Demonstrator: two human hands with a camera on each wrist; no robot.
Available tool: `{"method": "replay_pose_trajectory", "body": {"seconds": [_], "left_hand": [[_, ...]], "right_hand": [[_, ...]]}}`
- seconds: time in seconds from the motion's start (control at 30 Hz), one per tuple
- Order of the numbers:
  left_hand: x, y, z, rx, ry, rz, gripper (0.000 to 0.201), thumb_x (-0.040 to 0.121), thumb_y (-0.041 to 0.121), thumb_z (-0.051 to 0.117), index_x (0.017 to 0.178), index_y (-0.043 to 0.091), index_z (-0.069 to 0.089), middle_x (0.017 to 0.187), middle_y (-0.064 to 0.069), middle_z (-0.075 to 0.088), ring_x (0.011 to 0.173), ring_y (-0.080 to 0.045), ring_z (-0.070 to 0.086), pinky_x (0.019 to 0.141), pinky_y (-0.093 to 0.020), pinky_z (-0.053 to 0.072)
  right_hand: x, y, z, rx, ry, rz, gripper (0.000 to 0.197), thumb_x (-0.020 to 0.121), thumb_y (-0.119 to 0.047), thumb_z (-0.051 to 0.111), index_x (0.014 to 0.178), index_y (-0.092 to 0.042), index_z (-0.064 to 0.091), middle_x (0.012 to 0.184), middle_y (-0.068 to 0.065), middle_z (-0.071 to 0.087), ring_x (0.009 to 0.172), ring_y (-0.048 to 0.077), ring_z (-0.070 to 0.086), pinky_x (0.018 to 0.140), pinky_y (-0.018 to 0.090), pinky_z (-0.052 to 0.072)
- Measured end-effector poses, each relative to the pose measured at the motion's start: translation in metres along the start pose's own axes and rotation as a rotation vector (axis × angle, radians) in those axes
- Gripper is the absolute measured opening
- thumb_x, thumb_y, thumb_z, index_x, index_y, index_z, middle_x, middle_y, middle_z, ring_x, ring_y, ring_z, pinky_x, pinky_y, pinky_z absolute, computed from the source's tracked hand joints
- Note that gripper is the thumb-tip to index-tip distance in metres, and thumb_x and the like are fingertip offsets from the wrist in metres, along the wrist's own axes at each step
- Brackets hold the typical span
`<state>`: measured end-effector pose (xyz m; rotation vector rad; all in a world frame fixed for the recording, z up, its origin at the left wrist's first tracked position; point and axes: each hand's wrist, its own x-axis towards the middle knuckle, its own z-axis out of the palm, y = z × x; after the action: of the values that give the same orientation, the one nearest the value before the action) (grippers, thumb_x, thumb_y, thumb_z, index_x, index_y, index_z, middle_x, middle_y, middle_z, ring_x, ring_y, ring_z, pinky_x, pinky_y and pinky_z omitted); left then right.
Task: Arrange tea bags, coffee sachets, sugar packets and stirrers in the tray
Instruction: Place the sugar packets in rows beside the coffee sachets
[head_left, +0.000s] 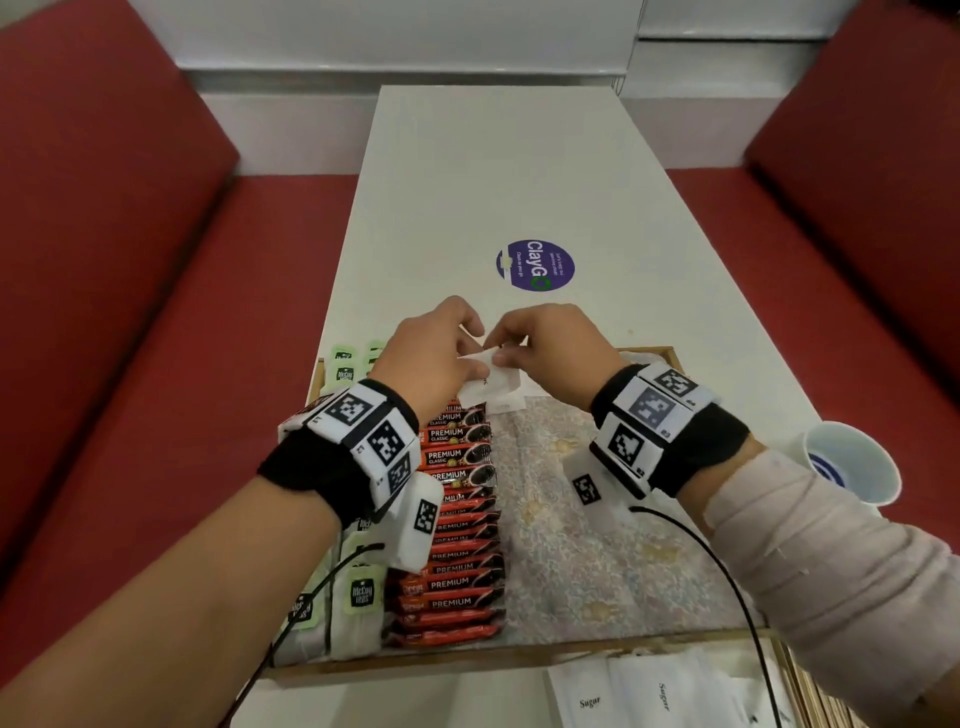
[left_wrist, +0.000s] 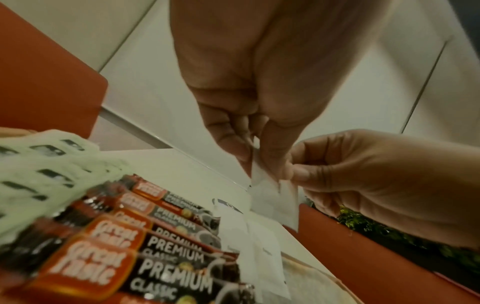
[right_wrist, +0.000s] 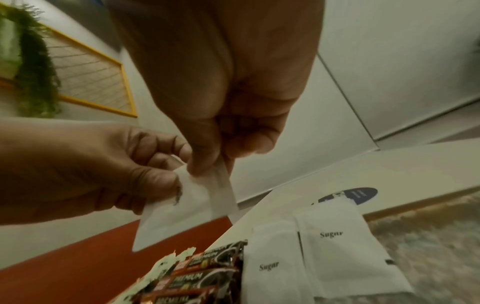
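My left hand and right hand meet above the far end of the wooden tray. Together they pinch white sugar packets: in the right wrist view the left hand holds a flat packet, and the right hand pinches a second one seen edge-on. Two more sugar packets lie flat in the tray below. A row of red coffee sachets fills the tray's left-middle. Green-tagged tea bags line its left side.
The tray's flowered lining is bare on the right. Loose sugar packets lie on the white table by its near edge. A paper cup stands at the right. A purple sticker lies beyond the tray. Red benches flank the table.
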<state>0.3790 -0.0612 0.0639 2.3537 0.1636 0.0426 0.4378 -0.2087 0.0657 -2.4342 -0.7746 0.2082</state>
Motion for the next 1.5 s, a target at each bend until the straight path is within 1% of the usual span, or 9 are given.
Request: {"method": "replay_pose_trajectory", "body": {"seconds": [0.2, 0.43, 0.6, 0.83, 1.07, 1.17, 1.23, 1.33, 1.5], "left_hand": [[0.007, 0.016, 0.008, -0.117, 0.076, 0.016, 0.043, 0.07, 0.013, 0.081, 0.1, 0.022, 0.051, 0.083, 0.008, 0.066, 0.075, -0.01, 0.062, 0.067, -0.02, 0.046], [0.012, 0.011, 0.008, -0.139, 0.148, -0.006, 0.03, 0.086, 0.014, 0.064, 0.112, 0.022, 0.051, 0.1, 0.007, 0.064, 0.08, -0.015, 0.062, 0.079, -0.033, 0.052], [0.012, -0.005, 0.01, 0.017, 0.113, 0.002, 0.023, 0.084, 0.011, 0.063, 0.099, 0.027, 0.057, 0.091, 0.016, 0.063, 0.073, -0.005, 0.055, 0.082, -0.03, 0.049], [0.014, -0.009, 0.012, 0.057, 0.092, 0.022, 0.02, 0.083, 0.011, 0.065, 0.093, 0.028, 0.061, 0.088, 0.018, 0.062, 0.07, 0.004, 0.05, 0.078, -0.021, 0.042], [0.013, -0.009, 0.011, 0.05, 0.091, 0.015, 0.02, 0.083, 0.012, 0.065, 0.09, 0.03, 0.06, 0.087, 0.017, 0.063, 0.069, 0.003, 0.05, 0.076, -0.022, 0.042], [0.012, -0.01, 0.011, 0.051, 0.091, 0.006, 0.019, 0.084, 0.011, 0.064, 0.092, 0.028, 0.06, 0.088, 0.016, 0.063, 0.069, 0.005, 0.05, 0.075, -0.02, 0.039], [0.011, -0.01, 0.012, 0.05, 0.09, -0.003, 0.019, 0.084, 0.011, 0.063, 0.092, 0.028, 0.061, 0.088, 0.017, 0.063, 0.069, 0.006, 0.049, 0.074, -0.019, 0.038], [0.008, -0.009, 0.014, 0.037, 0.086, -0.015, 0.019, 0.084, 0.01, 0.063, 0.092, 0.028, 0.061, 0.086, 0.017, 0.062, 0.07, 0.005, 0.05, 0.074, -0.02, 0.039], [-0.003, -0.006, 0.013, 0.025, 0.082, -0.023, 0.019, 0.084, 0.01, 0.062, 0.094, 0.026, 0.062, 0.089, 0.014, 0.065, 0.075, -0.001, 0.054, 0.076, -0.019, 0.039]], "right_hand": [[-0.007, 0.01, -0.008, -0.084, -0.065, 0.039, 0.007, 0.078, -0.022, 0.073, 0.081, -0.018, 0.068, 0.078, -0.004, 0.057, 0.072, 0.012, 0.05, 0.059, 0.022, 0.035], [-0.01, 0.054, 0.0, 0.296, 0.003, 0.513, 0.031, 0.083, -0.011, 0.068, 0.059, -0.014, 0.049, 0.059, 0.002, 0.052, 0.05, 0.016, 0.047, 0.05, 0.025, 0.041], [-0.01, 0.073, 0.012, 0.232, -0.015, 0.664, 0.032, 0.083, -0.015, 0.07, 0.057, -0.014, 0.051, 0.067, 0.007, 0.058, 0.065, 0.023, 0.053, 0.071, 0.035, 0.049], [-0.003, 0.071, 0.021, 0.173, -0.045, 0.665, 0.016, 0.081, -0.02, 0.072, 0.075, -0.008, 0.063, 0.088, 0.017, 0.069, 0.073, 0.025, 0.057, 0.077, 0.038, 0.053], [-0.003, 0.068, 0.022, 0.067, -0.055, 0.651, 0.03, 0.078, -0.029, 0.073, 0.087, -0.001, 0.068, 0.091, 0.015, 0.07, 0.087, 0.031, 0.066, 0.079, 0.038, 0.055], [-0.008, 0.058, 0.022, 0.038, 0.005, 0.569, 0.015, 0.079, -0.024, 0.071, 0.074, -0.014, 0.06, 0.084, 0.003, 0.064, 0.081, 0.021, 0.059, 0.069, 0.028, 0.044], [-0.011, 0.05, 0.025, 0.041, -0.035, 0.521, 0.024, 0.079, -0.019, 0.069, 0.06, -0.022, 0.055, 0.075, -0.001, 0.062, 0.075, 0.015, 0.057, 0.063, 0.024, 0.041], [-0.011, 0.039, 0.034, -0.005, -0.112, 0.531, 0.024, 0.078, -0.014, 0.062, 0.055, -0.018, 0.059, 0.061, -0.004, 0.059, 0.063, 0.012, 0.056, 0.053, 0.02, 0.044], [-0.008, 0.032, 0.041, -0.037, -0.155, 0.525, 0.017, 0.077, -0.017, 0.063, 0.088, -0.007, 0.073, 0.09, 0.008, 0.072, 0.086, 0.023, 0.067, 0.078, 0.035, 0.057]]}}
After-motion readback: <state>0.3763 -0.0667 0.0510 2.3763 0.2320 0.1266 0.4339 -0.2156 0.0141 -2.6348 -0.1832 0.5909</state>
